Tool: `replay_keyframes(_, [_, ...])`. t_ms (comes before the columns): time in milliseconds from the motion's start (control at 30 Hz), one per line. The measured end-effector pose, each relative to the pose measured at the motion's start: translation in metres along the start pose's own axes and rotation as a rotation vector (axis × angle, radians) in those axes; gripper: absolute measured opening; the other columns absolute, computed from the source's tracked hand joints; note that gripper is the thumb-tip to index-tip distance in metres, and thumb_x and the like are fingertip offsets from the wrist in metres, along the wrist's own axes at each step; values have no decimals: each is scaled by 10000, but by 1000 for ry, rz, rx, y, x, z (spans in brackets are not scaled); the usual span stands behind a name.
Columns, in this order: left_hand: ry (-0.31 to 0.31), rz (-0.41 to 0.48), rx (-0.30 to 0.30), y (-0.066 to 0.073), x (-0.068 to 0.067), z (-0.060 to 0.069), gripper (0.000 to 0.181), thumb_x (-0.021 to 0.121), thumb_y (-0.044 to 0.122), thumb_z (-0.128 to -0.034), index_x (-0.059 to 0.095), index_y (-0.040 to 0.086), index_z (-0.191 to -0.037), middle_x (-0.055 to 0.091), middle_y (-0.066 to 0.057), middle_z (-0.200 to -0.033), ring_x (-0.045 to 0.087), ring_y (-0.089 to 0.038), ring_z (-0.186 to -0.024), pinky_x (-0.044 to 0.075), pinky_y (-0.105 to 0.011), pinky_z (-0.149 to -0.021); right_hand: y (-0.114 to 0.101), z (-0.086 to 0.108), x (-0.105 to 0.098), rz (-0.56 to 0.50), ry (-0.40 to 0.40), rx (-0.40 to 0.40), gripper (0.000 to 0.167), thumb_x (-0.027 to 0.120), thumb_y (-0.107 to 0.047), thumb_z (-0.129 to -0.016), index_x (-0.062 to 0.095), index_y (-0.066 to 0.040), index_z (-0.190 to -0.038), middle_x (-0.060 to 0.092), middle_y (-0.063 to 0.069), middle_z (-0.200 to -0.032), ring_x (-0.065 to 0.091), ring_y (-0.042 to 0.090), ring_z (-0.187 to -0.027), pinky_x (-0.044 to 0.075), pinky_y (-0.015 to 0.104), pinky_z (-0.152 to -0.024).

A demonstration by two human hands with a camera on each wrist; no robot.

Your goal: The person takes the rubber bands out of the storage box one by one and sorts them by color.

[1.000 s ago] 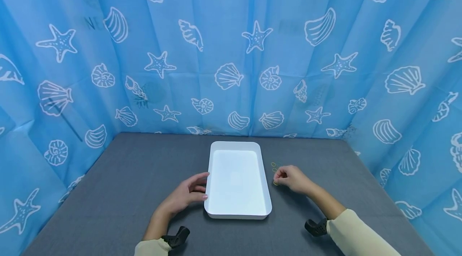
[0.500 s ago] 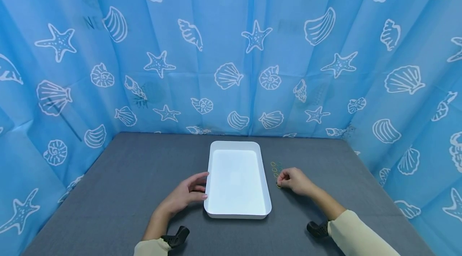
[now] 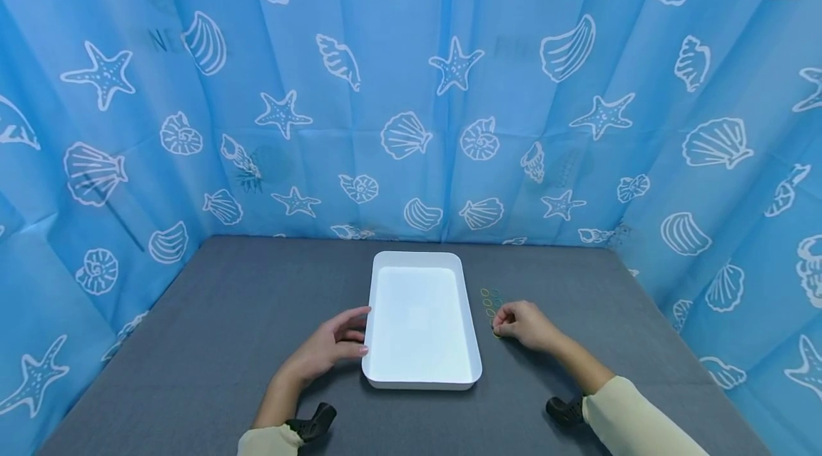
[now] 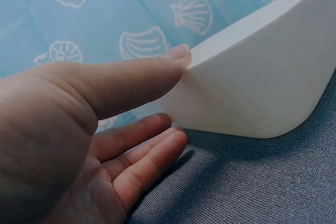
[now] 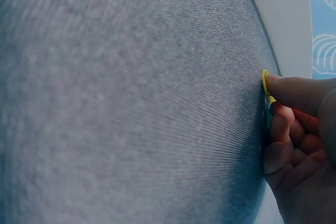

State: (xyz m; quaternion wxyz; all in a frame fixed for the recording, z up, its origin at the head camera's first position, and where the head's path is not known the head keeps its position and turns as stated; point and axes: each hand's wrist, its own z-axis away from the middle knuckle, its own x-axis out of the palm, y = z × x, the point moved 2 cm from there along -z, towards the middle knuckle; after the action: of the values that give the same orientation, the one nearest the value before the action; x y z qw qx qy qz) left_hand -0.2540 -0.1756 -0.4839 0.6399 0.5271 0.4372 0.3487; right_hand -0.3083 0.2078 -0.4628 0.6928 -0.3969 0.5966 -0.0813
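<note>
A white rectangular tray [image 3: 420,327] stands on the grey cloth in the head view. My left hand [image 3: 324,349] is at its left side, thumb tip against the rim and fingers relaxed by the wall, as the left wrist view shows. To the right of the tray, my right hand [image 3: 526,324] is low over the cloth with curled fingers. Its thumb and fingertips pinch a yellow rubber band [image 5: 264,81] at the cloth; the fingers hide part of the band. Just beyond that hand lies a row of small yellow rubber bands [image 3: 487,302], with green ones [image 3: 495,293] beside them.
Grey cloth [image 3: 270,285] covers the table. A blue curtain [image 3: 411,85] printed with white shells and starfish hangs behind the table and along both sides. Each wrist wears a black mount [image 3: 315,424].
My right hand has shifted slightly right and towards me, with the yellow band at its fingertips, so more of the band row shows. Left hand and tray have stayed put.
</note>
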Motion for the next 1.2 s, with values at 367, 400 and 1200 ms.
replay_keyframes(367, [-5, 13, 6, -1, -1, -1, 704, 736, 203, -882, 389, 102, -1486, 474, -185, -1390, 534, -292, -1120, 497, -392, -860, 3, 0, 0, -36, 26, -14, 60, 692, -8, -860, 664, -22, -810, 587, -34, -718, 506, 103, -652, 422, 264, -606])
replay_keyframes(400, [-5, 12, 6, -1, 0, -1, 702, 735, 203, -882, 390, 102, -1485, 473, -185, -1391, 535, -291, -1120, 497, -391, -860, 4, 0, 0, -41, 27, -12, 57, 695, -11, -860, 664, -16, -813, 588, -33, -720, 507, 103, -653, 422, 264, -606])
replay_keyframes(1200, [29, -22, 55, -7, -2, -5, 644, 719, 153, -892, 424, 74, -1459, 440, -186, -1430, 513, -314, -1170, 469, -398, -893, 22, 23, -17, -102, 244, 124, 154, 722, -25, -846, 657, 18, -979, 621, 33, -836, 562, 181, -739, 462, 280, -610])
